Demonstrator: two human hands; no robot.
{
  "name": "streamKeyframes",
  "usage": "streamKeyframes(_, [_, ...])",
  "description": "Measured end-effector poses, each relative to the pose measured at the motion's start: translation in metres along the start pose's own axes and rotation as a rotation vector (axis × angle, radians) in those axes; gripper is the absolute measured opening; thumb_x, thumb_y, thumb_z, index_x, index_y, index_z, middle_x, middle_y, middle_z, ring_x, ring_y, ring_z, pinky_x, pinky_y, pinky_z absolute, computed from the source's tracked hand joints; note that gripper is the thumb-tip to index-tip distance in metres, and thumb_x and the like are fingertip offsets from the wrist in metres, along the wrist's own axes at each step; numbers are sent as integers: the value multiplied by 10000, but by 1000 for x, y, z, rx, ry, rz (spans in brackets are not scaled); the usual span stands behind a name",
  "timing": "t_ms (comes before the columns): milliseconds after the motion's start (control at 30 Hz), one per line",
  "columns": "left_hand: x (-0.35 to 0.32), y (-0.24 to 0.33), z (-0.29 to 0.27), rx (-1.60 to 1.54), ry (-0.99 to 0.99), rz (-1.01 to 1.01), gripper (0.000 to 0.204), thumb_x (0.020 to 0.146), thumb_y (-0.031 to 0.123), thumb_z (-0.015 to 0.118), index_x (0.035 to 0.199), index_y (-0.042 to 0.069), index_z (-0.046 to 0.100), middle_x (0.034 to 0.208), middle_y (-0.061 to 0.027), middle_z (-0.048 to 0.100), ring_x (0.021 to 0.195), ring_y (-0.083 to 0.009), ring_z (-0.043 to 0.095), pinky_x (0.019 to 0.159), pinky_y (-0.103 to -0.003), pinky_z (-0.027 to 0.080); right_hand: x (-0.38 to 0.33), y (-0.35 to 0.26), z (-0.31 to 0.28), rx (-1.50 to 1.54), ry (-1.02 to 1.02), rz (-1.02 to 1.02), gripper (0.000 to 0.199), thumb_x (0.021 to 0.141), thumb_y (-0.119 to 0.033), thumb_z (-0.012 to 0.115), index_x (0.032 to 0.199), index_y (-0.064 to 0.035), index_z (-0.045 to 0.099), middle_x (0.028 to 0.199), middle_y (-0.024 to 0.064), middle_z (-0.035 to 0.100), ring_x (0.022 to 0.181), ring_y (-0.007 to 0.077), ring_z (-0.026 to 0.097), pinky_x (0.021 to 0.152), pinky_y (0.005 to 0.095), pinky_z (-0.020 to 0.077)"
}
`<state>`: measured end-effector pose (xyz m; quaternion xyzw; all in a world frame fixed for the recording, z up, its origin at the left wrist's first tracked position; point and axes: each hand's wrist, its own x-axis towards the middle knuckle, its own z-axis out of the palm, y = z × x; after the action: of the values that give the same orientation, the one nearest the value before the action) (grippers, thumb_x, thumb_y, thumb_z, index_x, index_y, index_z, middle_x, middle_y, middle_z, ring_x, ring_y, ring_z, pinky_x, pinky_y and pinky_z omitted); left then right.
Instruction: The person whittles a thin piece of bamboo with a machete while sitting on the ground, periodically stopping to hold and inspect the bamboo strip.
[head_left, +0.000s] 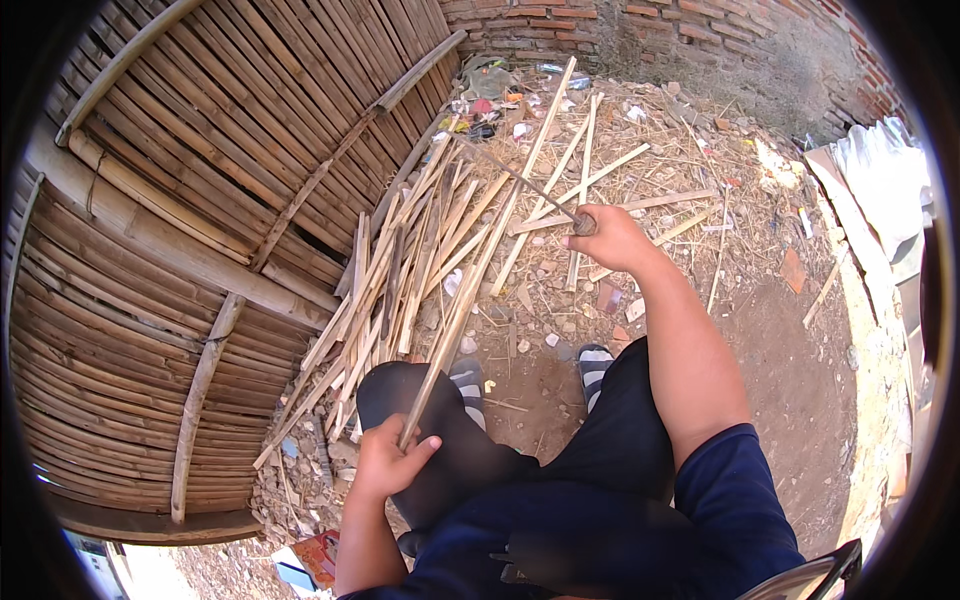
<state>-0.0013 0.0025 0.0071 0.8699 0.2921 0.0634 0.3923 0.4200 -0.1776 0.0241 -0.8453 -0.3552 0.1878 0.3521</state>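
Note:
My left hand is closed round the near end of a long, pale bamboo strip, beside my left knee. The strip slants away from me to the far right, over the littered ground. My right hand is wrapped round the dark, rounded handle of a long-bladed knife. Its thin, dark blade points to the far left and crosses the strip in view; whether the two touch I cannot tell. Left of the strip lies a heap of split bamboo strips. Several loose strips lie crossed near the blade.
A bamboo slat wall leans along the left. Behind the rubbish and straw stands a brick wall. White sheeting hangs at the right, by a low ledge. My striped-sock feet rest on bare soil.

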Motion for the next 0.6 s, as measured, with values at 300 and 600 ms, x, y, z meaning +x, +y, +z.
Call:
streamKeyframes(300, [1, -7, 5, 19, 18, 39, 335, 844, 249, 868, 896, 1, 650, 580, -37, 579, 515, -136, 559, 526, -313, 470, -32, -38, 53, -305, -395, -394, 464, 826, -373, 833, 1110, -24, 720, 918, 225, 724, 904, 415, 705, 816, 484, 549])
streamKeyframes(600, [-1, 3, 3, 90, 43, 75, 323, 834, 233, 865, 885, 11, 637, 582, -32, 573, 522, -139, 550, 528, -306, 458, 6, 14, 17, -1, -127, -60, 619, 814, -417, 849, 1209, 30, 681, 998, 236, 731, 934, 356, 720, 853, 444, 551])
